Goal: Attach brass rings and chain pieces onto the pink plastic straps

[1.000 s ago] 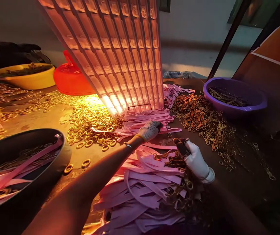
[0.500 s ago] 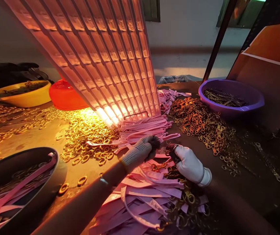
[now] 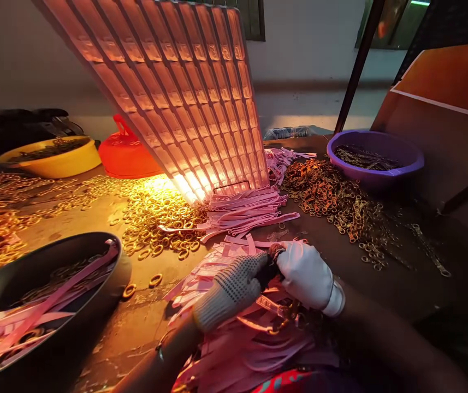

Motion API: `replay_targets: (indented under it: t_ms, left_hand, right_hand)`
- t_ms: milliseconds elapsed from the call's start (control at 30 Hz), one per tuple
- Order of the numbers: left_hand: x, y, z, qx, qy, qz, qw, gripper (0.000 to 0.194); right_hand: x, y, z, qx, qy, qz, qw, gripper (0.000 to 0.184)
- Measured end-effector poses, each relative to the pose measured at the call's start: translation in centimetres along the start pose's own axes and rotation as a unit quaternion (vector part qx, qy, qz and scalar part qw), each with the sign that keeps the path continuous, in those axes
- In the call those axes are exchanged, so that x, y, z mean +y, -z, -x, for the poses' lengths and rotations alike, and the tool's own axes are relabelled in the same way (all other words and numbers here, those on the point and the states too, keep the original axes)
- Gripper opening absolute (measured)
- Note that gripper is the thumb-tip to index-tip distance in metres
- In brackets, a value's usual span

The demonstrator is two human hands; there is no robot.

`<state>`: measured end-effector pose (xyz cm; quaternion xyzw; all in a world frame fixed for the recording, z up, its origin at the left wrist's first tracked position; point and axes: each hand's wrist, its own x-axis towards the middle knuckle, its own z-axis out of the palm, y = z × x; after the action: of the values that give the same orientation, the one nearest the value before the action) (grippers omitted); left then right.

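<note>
My left hand (image 3: 234, 284), in a pale glove with dark dots and dark fingertips, is closed at the middle of the table. Touching it or nearly so, my right hand (image 3: 309, 275) in a white glove is also closed. What lies between their fingers is hidden. Just below them is a pink strap (image 3: 254, 323) with brass-coloured metal fittings (image 3: 289, 312); whether it hangs from my fingers I cannot tell. Under my hands spreads a heap of pink straps (image 3: 234, 355). Beyond, a neater bundle of pink straps (image 3: 246, 210) lies against a slanted ribbed panel (image 3: 201, 98).
Brass-coloured rings (image 3: 152, 218) lie in a pile at the left, by a dark tub (image 3: 123, 267) of straps. Metal clasps (image 3: 340, 202) are heaped at the right, near a purple basin (image 3: 416, 158). A red object (image 3: 125, 155) and a yellow basin (image 3: 94, 158) stand behind.
My hands have come together and moved nearer to my body. The strap with metal fittings now shows below them. The view has shifted slightly.
</note>
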<state>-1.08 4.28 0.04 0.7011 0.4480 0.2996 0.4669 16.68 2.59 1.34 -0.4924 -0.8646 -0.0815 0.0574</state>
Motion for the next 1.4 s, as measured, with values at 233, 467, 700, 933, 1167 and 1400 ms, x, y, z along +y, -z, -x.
replay_targets:
  t_ms: [233,467,700,933,1167,1400]
  left_hand:
    - [-0.7,-0.7,2.2,0.048,0.092,0.124,0.987,0.024]
    - [-0.1,-1.6,4.3,0.066,0.003,0.015,0.998,0.025]
    - [0.2,0.6,3.9,0.008,-0.036,-0.086,0.996,0.019]
    - [-1.4,7.6,3.8,0.095,0.077,-0.104,0.987,0.022]
    - [-3.1,4.6,3.6,0.195,0.227,0.361,0.883,0.039]
    - [-0.7,3.0,2.8,0.038,0.230,0.553,0.800,0.047]
  right_hand:
    - [-0.9,2.3,1.2,-0.063,-0.017,-0.035,0.997,0.024]
    - [-1.3,1.8,2.2,-0.098,0.046,-0.049,0.993,0.013]
    - [-0.7,1.2,2.1,-0.086,0.115,-0.046,0.989,0.017]
    - [4.2,1.2,3.2,-0.077,0.060,-0.091,0.991,0.014]
    - [18.2,-6.1,-2.4,-0.045,-0.092,-0.011,0.995,0.026]
    - [24.8,-10.4,-4.5,-0.054,-0.084,0.012,0.995,0.028]
